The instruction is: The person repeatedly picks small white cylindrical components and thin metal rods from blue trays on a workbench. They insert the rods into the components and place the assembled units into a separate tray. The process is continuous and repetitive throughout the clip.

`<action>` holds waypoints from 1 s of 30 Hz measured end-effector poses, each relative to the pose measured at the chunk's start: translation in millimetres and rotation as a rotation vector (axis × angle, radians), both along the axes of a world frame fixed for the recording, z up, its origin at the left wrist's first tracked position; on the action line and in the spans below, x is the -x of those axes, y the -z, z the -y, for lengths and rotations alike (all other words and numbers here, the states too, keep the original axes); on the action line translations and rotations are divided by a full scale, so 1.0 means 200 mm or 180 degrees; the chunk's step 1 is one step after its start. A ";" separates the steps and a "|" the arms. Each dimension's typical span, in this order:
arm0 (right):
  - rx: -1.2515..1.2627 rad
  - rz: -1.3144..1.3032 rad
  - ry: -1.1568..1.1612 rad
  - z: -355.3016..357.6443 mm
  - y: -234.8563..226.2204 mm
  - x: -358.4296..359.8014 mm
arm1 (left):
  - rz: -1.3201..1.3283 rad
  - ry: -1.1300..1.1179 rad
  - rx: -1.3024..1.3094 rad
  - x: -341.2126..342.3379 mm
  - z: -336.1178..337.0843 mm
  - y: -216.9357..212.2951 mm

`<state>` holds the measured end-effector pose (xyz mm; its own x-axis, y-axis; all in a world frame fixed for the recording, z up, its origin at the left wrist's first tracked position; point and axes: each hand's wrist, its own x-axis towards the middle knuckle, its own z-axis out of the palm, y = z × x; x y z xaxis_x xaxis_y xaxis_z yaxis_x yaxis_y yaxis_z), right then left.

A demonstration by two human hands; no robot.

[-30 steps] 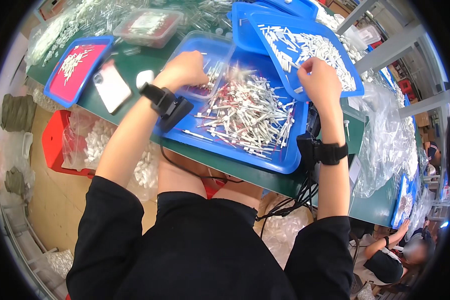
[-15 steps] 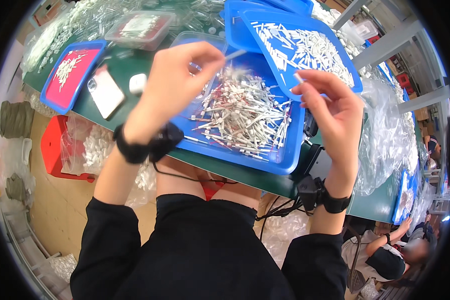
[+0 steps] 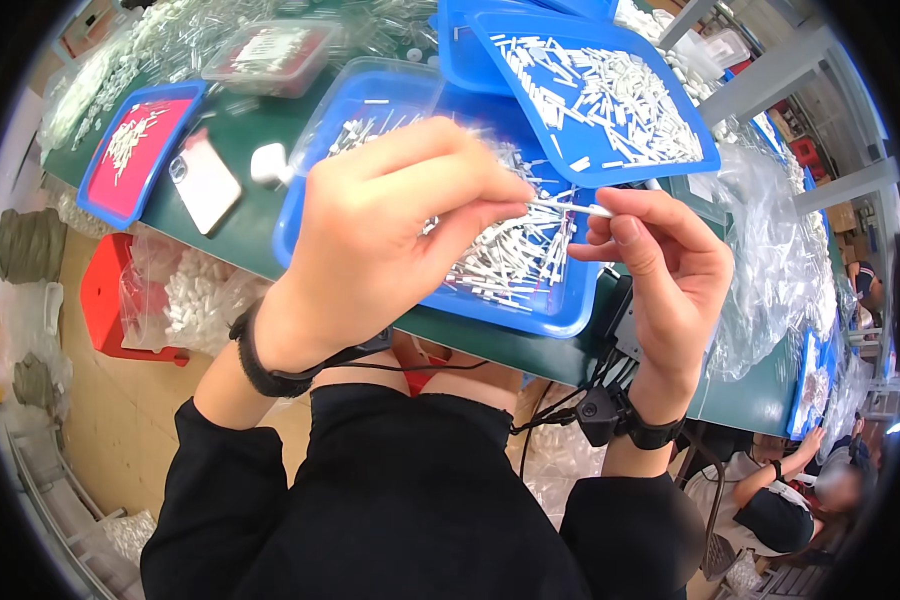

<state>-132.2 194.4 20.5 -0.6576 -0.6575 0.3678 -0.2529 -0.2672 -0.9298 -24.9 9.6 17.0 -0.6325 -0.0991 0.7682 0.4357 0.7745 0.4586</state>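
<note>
Your left hand (image 3: 400, 230) and right hand (image 3: 660, 270) both pinch one thin white stick (image 3: 570, 208), held above the blue tray (image 3: 530, 310). That tray looks heaped with similar sticks, so I judge most of the work remains.

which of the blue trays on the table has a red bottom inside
The small blue tray at the far left of the green table, beside the phone. Its inside is red under a few white sticks; the other trays are blue throughout.

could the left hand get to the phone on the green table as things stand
Probably yes, once freed. The left hand is raised, pinching a thin white stick together with the right hand. The phone lies face down, uncovered, to its left; nothing stands between them.
</note>
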 end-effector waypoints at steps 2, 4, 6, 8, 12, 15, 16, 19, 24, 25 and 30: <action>-0.0029 -0.0066 -0.0034 -0.01 0.00 0.00 | 0.0006 -0.0030 0.0077 0.00 -0.01 0.00; -0.0200 -0.0212 0.0064 -0.01 0.00 -0.01 | -0.0093 0.0055 0.0171 0.00 -0.01 0.00; -0.0449 -0.0818 0.0259 -0.01 -0.01 -0.02 | -0.0158 0.0175 0.0184 0.02 -0.03 0.02; -0.0771 -0.1883 0.0552 0.02 0.00 -0.04 | -0.0189 0.0329 0.0117 0.04 -0.05 0.04; -0.0813 -0.2475 0.1158 0.02 0.02 -0.04 | 0.0425 0.0310 -0.0928 0.01 -0.07 0.01; -0.0849 -0.2697 0.1177 0.01 0.02 -0.05 | 0.0434 0.0517 -0.0998 0.01 -0.04 0.04; -0.0773 -0.2732 0.1136 0.01 0.02 -0.05 | 0.0462 0.0574 -0.1018 0.01 -0.04 0.04; -0.0589 -0.2797 0.1010 0.02 0.03 -0.04 | 0.0491 0.0499 -0.1059 -0.01 -0.06 0.04; -0.0582 -0.2303 0.0800 0.02 0.04 -0.05 | 0.0264 0.0352 -0.0524 -0.02 -0.04 0.01; -0.0577 -0.2287 0.0824 0.02 0.04 -0.06 | 0.0206 0.0294 -0.0348 -0.02 -0.04 0.01; -0.0560 -0.2675 0.0893 0.04 0.05 -0.09 | 0.0162 0.0280 -0.0355 -0.05 -0.05 0.02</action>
<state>-114.0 186.7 10.2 -0.3621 -0.6056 0.7087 -0.9019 0.0354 -0.4305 -14.9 19.1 13.1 -0.6803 -0.1245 0.7223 0.4736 0.6774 0.5629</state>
